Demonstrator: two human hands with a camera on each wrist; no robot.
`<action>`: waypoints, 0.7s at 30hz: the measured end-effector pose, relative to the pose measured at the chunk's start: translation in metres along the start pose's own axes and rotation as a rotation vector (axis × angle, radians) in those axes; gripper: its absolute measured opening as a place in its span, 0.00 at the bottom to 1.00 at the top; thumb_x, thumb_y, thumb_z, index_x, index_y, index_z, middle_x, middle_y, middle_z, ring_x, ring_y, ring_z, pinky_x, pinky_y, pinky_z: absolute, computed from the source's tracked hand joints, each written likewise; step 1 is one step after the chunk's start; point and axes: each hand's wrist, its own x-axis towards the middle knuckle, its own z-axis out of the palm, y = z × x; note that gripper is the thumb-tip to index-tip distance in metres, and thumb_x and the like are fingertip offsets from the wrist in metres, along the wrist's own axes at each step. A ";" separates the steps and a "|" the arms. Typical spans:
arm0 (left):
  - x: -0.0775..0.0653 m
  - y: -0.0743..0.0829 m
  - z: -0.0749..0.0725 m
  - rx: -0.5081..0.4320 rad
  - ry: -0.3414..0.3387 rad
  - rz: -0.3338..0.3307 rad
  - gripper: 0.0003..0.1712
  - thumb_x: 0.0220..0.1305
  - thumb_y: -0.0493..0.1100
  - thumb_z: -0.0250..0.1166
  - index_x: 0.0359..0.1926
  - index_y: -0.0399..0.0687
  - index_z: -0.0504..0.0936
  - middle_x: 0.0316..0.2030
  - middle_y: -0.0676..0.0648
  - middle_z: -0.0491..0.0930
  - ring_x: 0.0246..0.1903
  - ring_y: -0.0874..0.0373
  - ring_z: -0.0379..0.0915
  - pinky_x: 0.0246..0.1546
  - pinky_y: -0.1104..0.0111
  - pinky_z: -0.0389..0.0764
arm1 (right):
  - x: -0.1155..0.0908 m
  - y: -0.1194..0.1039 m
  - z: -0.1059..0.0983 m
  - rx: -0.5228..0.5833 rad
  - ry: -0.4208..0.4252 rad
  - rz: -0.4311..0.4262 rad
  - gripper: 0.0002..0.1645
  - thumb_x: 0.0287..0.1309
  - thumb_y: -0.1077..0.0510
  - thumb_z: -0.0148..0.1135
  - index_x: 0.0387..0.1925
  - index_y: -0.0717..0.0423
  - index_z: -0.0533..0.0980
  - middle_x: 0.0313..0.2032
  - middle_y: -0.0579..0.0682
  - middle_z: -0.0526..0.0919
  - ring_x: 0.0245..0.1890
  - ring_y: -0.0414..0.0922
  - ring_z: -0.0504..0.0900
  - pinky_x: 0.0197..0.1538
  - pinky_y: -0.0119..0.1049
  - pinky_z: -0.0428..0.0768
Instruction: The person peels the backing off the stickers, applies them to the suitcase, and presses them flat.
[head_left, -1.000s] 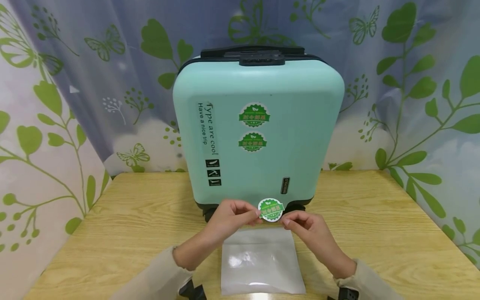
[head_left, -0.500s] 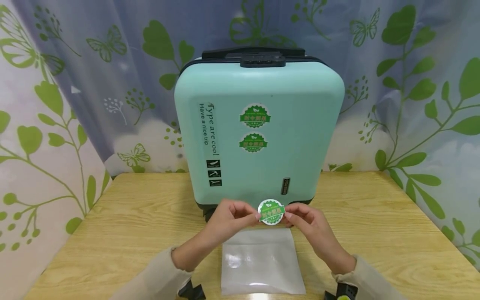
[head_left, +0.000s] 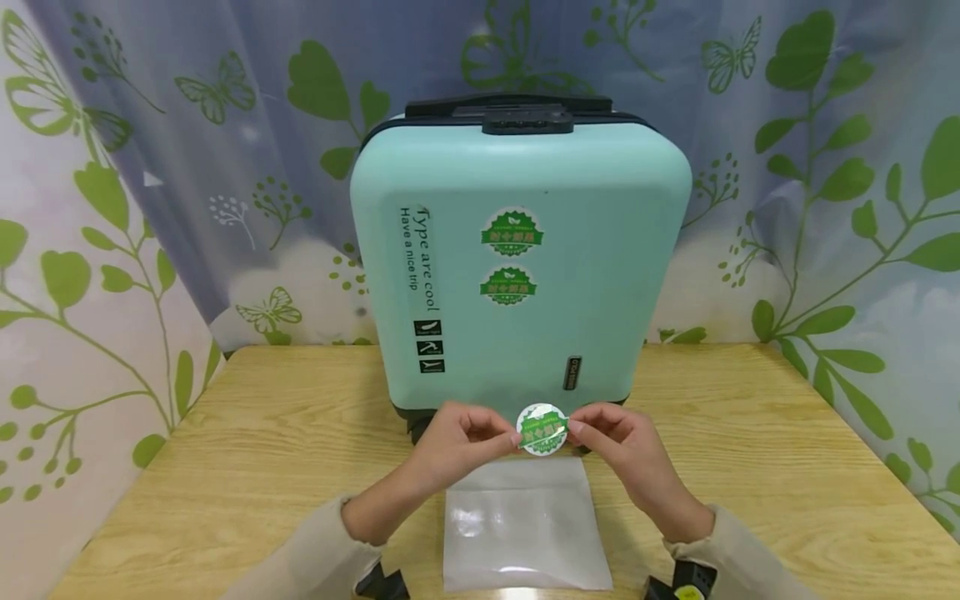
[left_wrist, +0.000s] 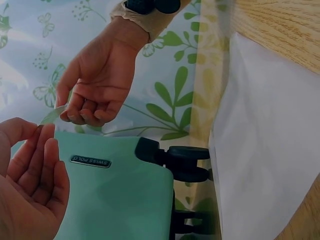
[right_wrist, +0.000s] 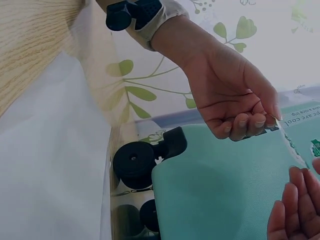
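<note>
A round green-and-white sticker [head_left: 542,429] is held in the air by both hands, low in front of the mint-green suitcase [head_left: 585,283]. My left hand [head_left: 461,437] pinches its left edge between thumb and fingers. On the opposite edge, my right hand [head_left: 626,446] pinches it the same way. In the left wrist view the sticker [left_wrist: 52,116] shows almost edge-on, slightly bowed. The right wrist view also has the sticker [right_wrist: 291,142] stretched between both sets of fingertips. Two similar green stickers, an upper one [head_left: 512,232] and a lower one [head_left: 508,286], are stuck on the suitcase front.
The suitcase stands upright on its black wheels [right_wrist: 134,165] on a wooden table [head_left: 277,450]. A shiny whitish sheet [head_left: 525,533] lies on the table under the hands. Behind hangs a leaf-patterned curtain [head_left: 300,192].
My right fingers have closed on the sticker's right edge, where they were just beside it a second ago. The sticker has dropped slightly and tilted, now catching a glare.
</note>
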 end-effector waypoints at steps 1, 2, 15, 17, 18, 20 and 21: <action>0.000 0.000 0.000 0.001 -0.003 -0.001 0.08 0.59 0.35 0.64 0.33 0.30 0.84 0.31 0.32 0.82 0.26 0.65 0.78 0.30 0.70 0.80 | 0.000 0.000 0.000 -0.004 0.002 0.004 0.05 0.60 0.67 0.58 0.34 0.59 0.80 0.29 0.43 0.83 0.30 0.37 0.80 0.35 0.31 0.80; 0.000 0.000 0.000 0.003 -0.005 -0.002 0.08 0.59 0.35 0.64 0.33 0.30 0.84 0.30 0.32 0.83 0.26 0.65 0.78 0.30 0.70 0.81 | 0.000 0.000 0.000 -0.007 0.004 0.006 0.04 0.60 0.67 0.59 0.34 0.60 0.80 0.29 0.43 0.83 0.29 0.37 0.80 0.35 0.31 0.80; 0.001 -0.003 -0.004 0.107 0.059 -0.094 0.10 0.60 0.41 0.66 0.33 0.36 0.85 0.31 0.39 0.85 0.29 0.62 0.79 0.32 0.72 0.79 | 0.002 0.001 0.000 -0.105 0.001 -0.007 0.08 0.56 0.66 0.63 0.32 0.71 0.79 0.27 0.44 0.85 0.26 0.37 0.80 0.32 0.34 0.81; 0.001 -0.003 -0.004 0.113 0.083 -0.111 0.10 0.59 0.42 0.66 0.33 0.38 0.86 0.32 0.40 0.85 0.28 0.63 0.78 0.31 0.72 0.78 | 0.002 0.001 0.001 -0.132 0.009 -0.012 0.08 0.56 0.65 0.64 0.32 0.70 0.80 0.27 0.43 0.85 0.25 0.37 0.80 0.32 0.35 0.81; 0.001 -0.003 -0.004 0.112 0.095 -0.119 0.09 0.59 0.42 0.66 0.33 0.38 0.86 0.32 0.41 0.85 0.28 0.62 0.78 0.31 0.72 0.78 | 0.002 0.000 0.002 -0.142 0.016 -0.013 0.08 0.56 0.64 0.64 0.32 0.70 0.80 0.26 0.43 0.85 0.25 0.37 0.80 0.32 0.36 0.81; 0.002 -0.002 -0.004 0.110 0.114 -0.128 0.09 0.59 0.42 0.67 0.34 0.39 0.86 0.32 0.44 0.85 0.30 0.59 0.79 0.31 0.71 0.79 | 0.002 0.000 0.003 -0.152 0.034 -0.012 0.08 0.56 0.63 0.65 0.32 0.68 0.80 0.25 0.42 0.84 0.24 0.37 0.79 0.31 0.35 0.80; 0.002 -0.002 -0.004 0.108 0.123 -0.131 0.09 0.58 0.42 0.67 0.35 0.39 0.86 0.32 0.44 0.85 0.31 0.57 0.79 0.31 0.71 0.79 | 0.002 0.000 0.004 -0.153 0.040 -0.017 0.08 0.56 0.64 0.65 0.32 0.68 0.81 0.25 0.42 0.84 0.24 0.37 0.79 0.31 0.35 0.80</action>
